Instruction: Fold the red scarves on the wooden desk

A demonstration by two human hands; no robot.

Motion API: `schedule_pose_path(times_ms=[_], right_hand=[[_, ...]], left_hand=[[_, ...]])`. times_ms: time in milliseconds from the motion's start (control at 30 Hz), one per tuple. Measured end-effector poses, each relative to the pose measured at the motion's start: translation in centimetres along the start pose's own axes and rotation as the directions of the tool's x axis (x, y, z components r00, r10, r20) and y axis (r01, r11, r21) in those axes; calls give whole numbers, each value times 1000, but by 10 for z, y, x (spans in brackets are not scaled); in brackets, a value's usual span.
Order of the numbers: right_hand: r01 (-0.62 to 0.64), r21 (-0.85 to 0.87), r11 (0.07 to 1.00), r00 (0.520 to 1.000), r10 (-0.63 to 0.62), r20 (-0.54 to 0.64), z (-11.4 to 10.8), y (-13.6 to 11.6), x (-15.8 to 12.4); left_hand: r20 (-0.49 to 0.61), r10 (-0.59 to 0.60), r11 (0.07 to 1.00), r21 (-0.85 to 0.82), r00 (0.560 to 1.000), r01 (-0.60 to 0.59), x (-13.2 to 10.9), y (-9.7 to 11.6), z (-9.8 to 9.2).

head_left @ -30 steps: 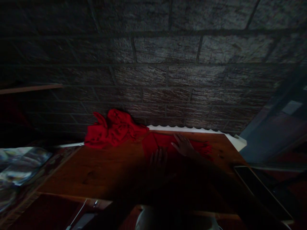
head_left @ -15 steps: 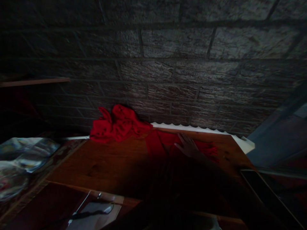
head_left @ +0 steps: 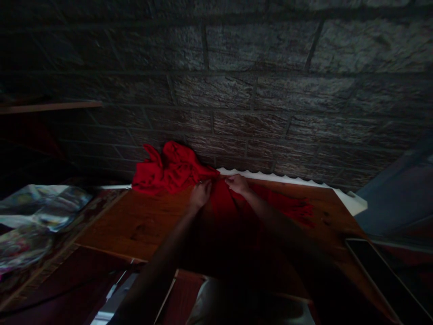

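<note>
A red fringed scarf lies folded on the wooden table, its fringed end spread to the right. My left hand is closed at the upper left corner of the scarf, fingertips pinched on its edge. Just to the right, my right hand pinches the scarf's far edge. Left of my hands, a bunched red cloth is heaped against the wall. Whether it is joined to the scarf I cannot tell. Deep shadow hides the near part of the scarf.
A dark brick wall rises behind the table, with a white wavy-edged strip along its foot. A dark flat phone-like slab lies at the right. Crumpled plastic bags are at the left, below a shelf.
My left hand has come out of the shadow up to the scarf's far edge. My right hand, earlier flat on the scarf, has moved left and closed on its edge.
</note>
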State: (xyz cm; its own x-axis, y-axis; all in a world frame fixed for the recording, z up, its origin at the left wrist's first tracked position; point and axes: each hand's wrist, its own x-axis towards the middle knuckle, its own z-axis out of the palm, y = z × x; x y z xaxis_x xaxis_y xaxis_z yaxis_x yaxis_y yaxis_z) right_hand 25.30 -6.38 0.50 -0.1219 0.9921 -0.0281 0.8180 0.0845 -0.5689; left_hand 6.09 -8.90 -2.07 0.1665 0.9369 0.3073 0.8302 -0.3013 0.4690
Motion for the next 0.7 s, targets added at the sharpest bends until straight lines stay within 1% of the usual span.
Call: schedule_pose_path(times_ms=[33, 100, 200, 267, 300, 433, 500, 700], right_hand=[[-13, -8, 1000, 1000, 13, -5, 5, -3, 6], [-32, -24, 999, 999, 32, -19, 15, -4, 15], [-87, -48, 995, 995, 84, -62, 23, 0, 23], [-111, -78, 991, 991, 105, -79, 25, 2, 27], [-101, -105, 989, 993, 93, -76, 25, 2, 29], [-4, -201, 979, 999, -3, -33, 25, 4, 36], [5, -218, 976, 999, -13, -33, 26, 6, 38], [31, -238, 971, 999, -39, -27, 28, 10, 39]], left_hand=[[-15, -7, 1000, -13, 1000, 6, 3, -9, 8], [-50, 16, 999, -49, 999, -18, 3, -22, 23], [-73, 78, 992, -92, 994, -84, -1, -30, 34], [-69, 95, 988, -116, 993, -102, 0, -32, 36], [-65, 100, 986, -131, 993, -108, 1, -31, 36], [-65, 114, 971, -202, 991, -125, 6, -29, 36], [-63, 114, 965, -229, 991, -126, 6, -28, 36], [-33, 60, 960, -272, 998, -67, 4, -26, 32]])
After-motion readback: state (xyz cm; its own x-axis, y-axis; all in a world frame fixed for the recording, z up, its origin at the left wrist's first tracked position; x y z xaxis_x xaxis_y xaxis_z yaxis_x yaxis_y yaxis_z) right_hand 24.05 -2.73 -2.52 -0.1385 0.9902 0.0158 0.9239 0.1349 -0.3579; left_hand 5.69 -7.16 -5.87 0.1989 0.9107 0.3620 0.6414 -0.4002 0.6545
